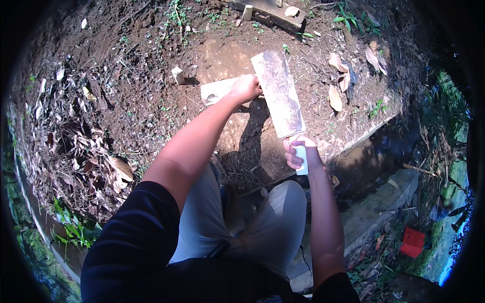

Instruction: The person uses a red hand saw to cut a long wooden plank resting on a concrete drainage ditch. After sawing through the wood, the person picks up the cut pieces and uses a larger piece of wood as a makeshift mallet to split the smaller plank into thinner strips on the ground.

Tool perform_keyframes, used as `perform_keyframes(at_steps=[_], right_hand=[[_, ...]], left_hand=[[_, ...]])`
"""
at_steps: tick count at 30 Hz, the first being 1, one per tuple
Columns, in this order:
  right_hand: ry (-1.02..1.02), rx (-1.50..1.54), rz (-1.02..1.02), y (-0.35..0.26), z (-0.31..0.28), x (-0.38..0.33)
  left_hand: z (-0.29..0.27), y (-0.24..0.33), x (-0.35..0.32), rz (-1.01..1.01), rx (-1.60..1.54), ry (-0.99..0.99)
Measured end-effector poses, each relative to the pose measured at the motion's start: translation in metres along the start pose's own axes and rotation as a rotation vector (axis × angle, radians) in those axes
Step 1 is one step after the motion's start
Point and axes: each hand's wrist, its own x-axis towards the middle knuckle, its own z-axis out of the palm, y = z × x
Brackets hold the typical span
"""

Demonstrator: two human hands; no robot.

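Observation:
My right hand is closed round the white handle of a broad-bladed tool. Its long rectangular blade, pale with brown smears, points away from me above the ground. My left hand is curled into a closed grip just left of the blade. What its fingers hold, if anything, is hidden. Under and beside that hand lies a pale flat piece of wood with a dark spot near its left end. Left of the wood, a short wooden stake stands in the soil.
Another short stake stands beside a weathered plank at the far side. Dry leaves litter the soil. To the right run a muddy water channel and a concrete edge; a red object lies beyond.

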Motion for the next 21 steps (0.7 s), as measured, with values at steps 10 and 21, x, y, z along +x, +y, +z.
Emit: perform_keyframes(at_steps=[10,21], right_hand=[[0.325,-0.251,0.056,0.015,-0.001,-0.005],[0.770,-0.838,-0.242,0.028,0.043,0.007]], left_hand=[[-0.007,0.010,-0.008,0.040,0.032,-0.072],[-0.001,-0.001,-0.002,0.022,0.096,0.012]])
